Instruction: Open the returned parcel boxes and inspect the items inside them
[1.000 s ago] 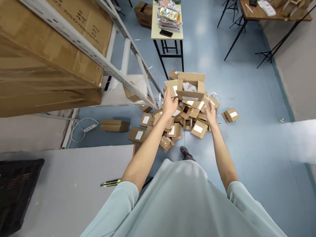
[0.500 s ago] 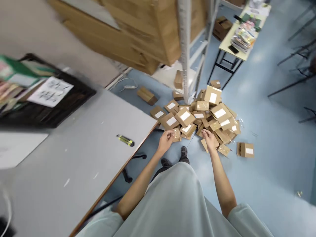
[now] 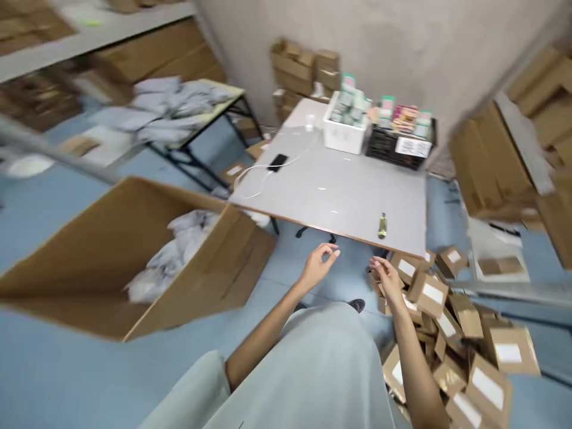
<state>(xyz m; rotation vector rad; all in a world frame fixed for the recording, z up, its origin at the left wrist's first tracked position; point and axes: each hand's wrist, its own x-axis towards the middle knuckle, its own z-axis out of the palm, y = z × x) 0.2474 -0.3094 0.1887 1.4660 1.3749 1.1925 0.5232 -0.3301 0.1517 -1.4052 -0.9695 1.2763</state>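
My left hand (image 3: 318,266) is raised in front of the table's near edge, fingers loosely curved, with a gap between thumb and forefinger and nothing in it. To its right, my right hand (image 3: 386,279) hovers beside a heap of small cardboard boxes (image 3: 432,292) with white labels; its fingers are half bent and apart, and no thing shows in them. A yellow-and-black utility knife (image 3: 382,226) lies on the grey table (image 3: 308,193), close to the front edge and beyond my right hand. Neither hand touches the table.
At left stands a large open carton (image 3: 241,256) with grey plastic parcels (image 3: 179,250) inside. More parcels cover a side table (image 3: 227,98). A white bin (image 3: 342,138), a black crate (image 3: 397,149) and a phone (image 3: 277,162) with a cable rest on the grey table. Shelving flanks both sides.
My view has swung left, so the table is now ahead and the box heap at right. The large carton and parcels have come into view. Both hands stay raised and empty.
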